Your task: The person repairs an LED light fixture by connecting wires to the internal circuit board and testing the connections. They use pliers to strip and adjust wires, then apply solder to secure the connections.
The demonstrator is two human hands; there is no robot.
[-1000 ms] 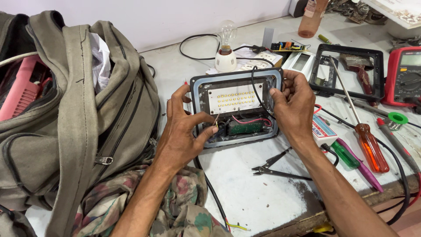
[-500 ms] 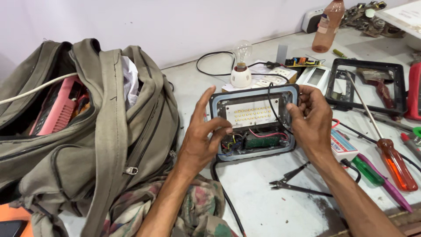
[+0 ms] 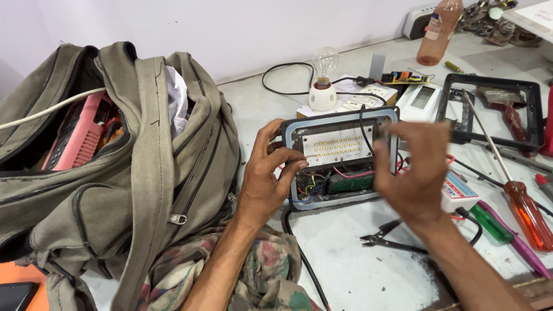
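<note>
- While the head view looks down on the counter [image 3: 357, 270], the left hand [image 3: 268, 181] grips the left edge of an opened floodlight housing [image 3: 340, 158], thumb and fingers curled round its grey frame and propping it tilted toward the person.
- Inside the housing a pale LED board [image 3: 337, 147] sits above a green circuit board [image 3: 351, 183], with red, yellow and blue wires between them.
- At the housing's right side is the right hand [image 3: 416, 173], blurred; it looks loosely open and empty in front of the frame, though I cannot tell whether it touches it.
- A black cable [image 3: 299, 253] leaves the housing's underside and runs toward the near edge of the counter.
- Near the right hand lie pliers [image 3: 386, 239], an orange-handled screwdriver [image 3: 527, 213] and a green-handled tool [image 3: 492, 222]; a bulb in a white holder [image 3: 324, 80] stands behind the housing.
- Left of the housing slumps an open olive backpack [image 3: 132, 167].
- Judged from this, the step in hand is inspecting or working on the wiring inside the housing; any next move calls for a steady left-hand hold and a careful reach among the thin wires.
</note>
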